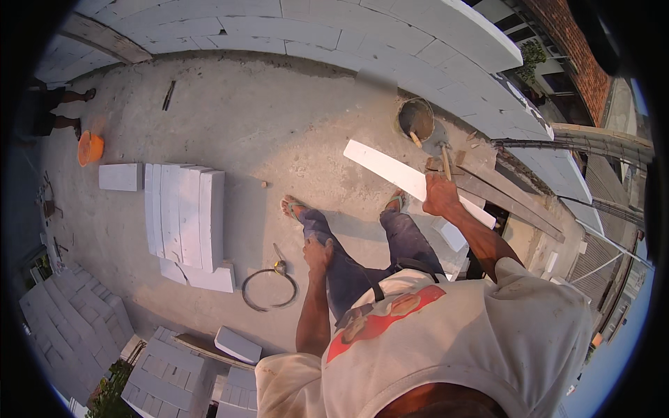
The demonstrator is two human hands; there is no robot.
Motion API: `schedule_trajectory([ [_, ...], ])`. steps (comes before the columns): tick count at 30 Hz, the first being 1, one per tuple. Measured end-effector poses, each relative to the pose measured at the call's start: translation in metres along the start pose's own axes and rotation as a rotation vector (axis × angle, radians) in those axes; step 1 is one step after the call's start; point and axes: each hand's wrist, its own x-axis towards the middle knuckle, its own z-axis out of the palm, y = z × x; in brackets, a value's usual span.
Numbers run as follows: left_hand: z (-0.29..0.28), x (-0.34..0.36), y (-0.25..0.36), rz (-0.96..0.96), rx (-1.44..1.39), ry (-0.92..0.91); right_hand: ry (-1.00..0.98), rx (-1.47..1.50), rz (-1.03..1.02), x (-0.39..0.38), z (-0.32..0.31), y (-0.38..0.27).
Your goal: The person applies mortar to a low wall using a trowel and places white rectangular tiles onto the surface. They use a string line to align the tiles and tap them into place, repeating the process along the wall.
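Note:
My right hand (442, 196) is closed over the edge of a long white lightweight block (385, 167), which lies slantwise in front of my right foot. A wooden-handled tool (447, 161) lies just beyond this hand; whether its handle touches my fingers I cannot tell. My left hand (318, 252) rests on my left knee with its fingers spread and holds nothing. On the floor beside that knee are a yellow tape measure (280, 267) and a thin dark hoop (245, 296).
A black bucket (416, 115) with a handled tool stands near the block wall (306, 38). Stacked white blocks (182, 212) sit left, more piles (73, 313) behind. Planks (512, 202) lie at right. An orange bucket (90, 148) stands near another person's legs (66, 111).

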Motion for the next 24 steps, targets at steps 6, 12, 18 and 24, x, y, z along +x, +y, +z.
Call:
schedule_trajectory([
  [6, 0.013, -0.062, 0.203, 0.678, 0.31, 0.123, 0.011, 0.375, 0.001, -0.113, 0.033, 0.161],
  [12, 0.05, -0.112, 0.383, 1.133, 0.861, -0.138, 0.115, 0.471, -0.104, -0.189, 0.038, 0.256],
  [18, 0.084, -0.104, 0.429, 1.203, 0.935, -0.515, 0.207, 0.396, -0.216, -0.211, 0.013, 0.314],
  [24, 0.109, -0.09, 0.478, 1.188, 0.861, -0.447, 0.126, 0.181, -0.213, -0.185, -0.034, 0.361],
])
